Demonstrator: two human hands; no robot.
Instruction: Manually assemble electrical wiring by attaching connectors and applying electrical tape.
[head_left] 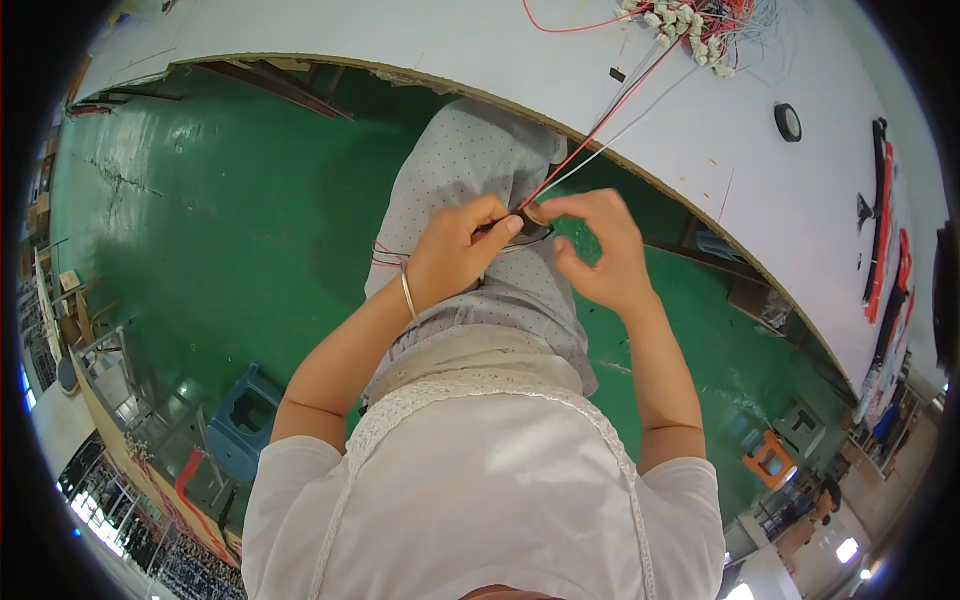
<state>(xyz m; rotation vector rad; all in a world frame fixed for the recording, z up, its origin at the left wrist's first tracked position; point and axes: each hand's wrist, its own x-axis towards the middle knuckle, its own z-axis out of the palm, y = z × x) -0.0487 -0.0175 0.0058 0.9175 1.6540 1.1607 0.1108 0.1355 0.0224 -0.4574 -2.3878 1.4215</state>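
My left hand (462, 248) is closed over my lap, its thumb and fingers pinching a thin bundle of red and white wires (592, 138). The wires run up from it across the table edge. Beside its fingertips is a dark, round item with a tan inner part (537, 216), which looks like a roll of black tape; it is partly hidden. My right hand (607, 250) curves around the right side of that roll, slightly blurred, with thumb and forefinger apart. Loose wire ends (388, 255) stick out past my left wrist.
A white table (770, 200) with a curved-looking edge lies ahead. On it are a heap of wires with white connectors (690, 28), a black tape roll (788, 123) and red and black bundles (880, 230). A blue stool (243, 420) and an orange stool (769, 460) stand on the green floor.
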